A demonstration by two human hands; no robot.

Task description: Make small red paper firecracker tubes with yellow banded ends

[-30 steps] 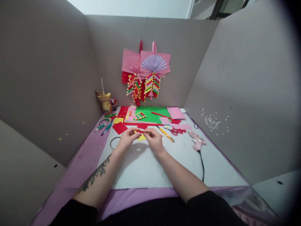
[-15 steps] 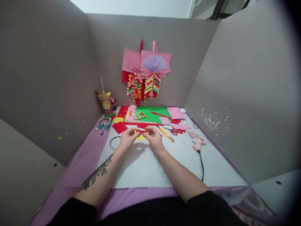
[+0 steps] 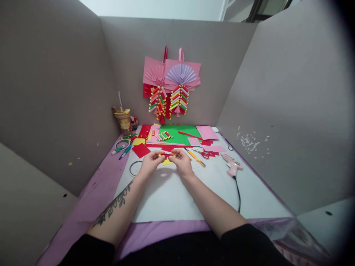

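Observation:
Between my two hands is a small red paper roll (image 3: 167, 155) with yellow ends, held level above the white work sheet. My left hand (image 3: 152, 161) pinches its left end with thumb and fingers. At the other end, my right hand (image 3: 181, 161) has closed the same way. Just below the roll lies a yellow paper piece (image 3: 167, 162). Several finished paper rolls (image 3: 164, 136), striped in pink, green and red with yellow ends, rest on a green sheet (image 3: 183, 130) beyond my hands.
Right of my hands are a yellow cutter knife (image 3: 197, 159), red-handled scissors (image 3: 205, 154) and a pink glue gun (image 3: 233, 165) with a black cord. To the left lie a dark ring (image 3: 134, 168), a red card (image 3: 141, 150) and pens (image 3: 125, 151). Paper firecracker ornaments (image 3: 179, 99) hang at the back.
Both hands keep nearly the same place and grip on the red roll. The view has shifted very slightly; the objects on the table stay put.

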